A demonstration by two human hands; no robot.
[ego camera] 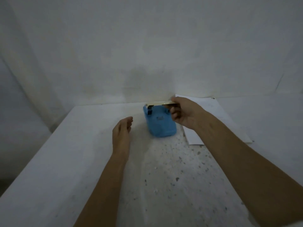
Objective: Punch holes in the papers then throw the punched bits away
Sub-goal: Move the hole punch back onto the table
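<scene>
Head view: the speckled table spreads beneath my arms. The papers lie under my right wrist, within reach. My right hand pinches the blue hole punch's metal part, probably to open it; my left hand hovers beside it, empty, fingers loosely curled.

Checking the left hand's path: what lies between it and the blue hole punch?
Nothing: head view shows only bare speckled tabletop between left hand and hole punch.
</scene>
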